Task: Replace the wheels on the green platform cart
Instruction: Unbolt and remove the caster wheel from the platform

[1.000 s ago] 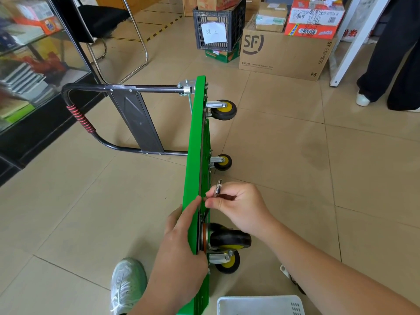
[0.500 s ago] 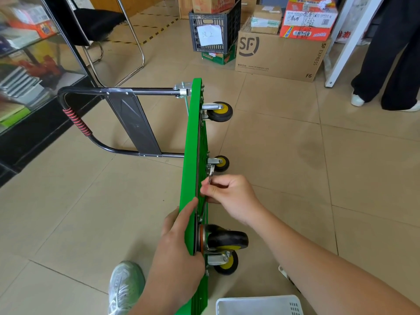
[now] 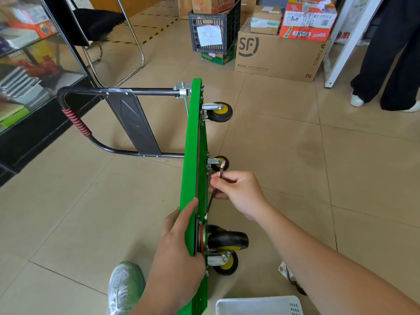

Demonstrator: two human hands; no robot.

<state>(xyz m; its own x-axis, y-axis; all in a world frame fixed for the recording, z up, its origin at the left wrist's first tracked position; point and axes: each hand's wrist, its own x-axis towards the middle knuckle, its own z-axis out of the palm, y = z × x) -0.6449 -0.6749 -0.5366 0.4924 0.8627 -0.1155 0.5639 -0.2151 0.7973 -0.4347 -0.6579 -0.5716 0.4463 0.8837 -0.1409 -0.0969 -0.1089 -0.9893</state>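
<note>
Green is what catches the eye: the green platform cart (image 3: 193,155) stands on its long edge on the tiled floor, running up the middle of the frame, with its black handle (image 3: 113,92) folded out towards the left. The left hand (image 3: 179,246) has not let go in the past second. It grips the deck's upper edge near the bottom of the frame, index finger laid straight along the rim and thumb down on the wheel side.

The change is on the right. A second ago the right hand (image 3: 238,194) was tucked against the rim, its thumb meeting that left index fingertip. Now it sits a little clear of the deck, fingers curled round a slim metal wrench (image 3: 221,169). The ring end pokes out farther above the knuckles than before and overlaps the small far wheel (image 3: 223,162) in the picture. The shaft slants down from the hand to a spot just above the mounting plate of the big black caster (image 3: 227,241). I cannot tell whether the tip is seated on a bolt.

A smaller yellow-hubbed wheel (image 3: 226,263) sits just below that caster, and another (image 3: 219,112) sits higher up the deck. A white basket (image 3: 256,305) shows at the bottom edge, and a cardboard box (image 3: 279,55) stands at the upper right.
</note>
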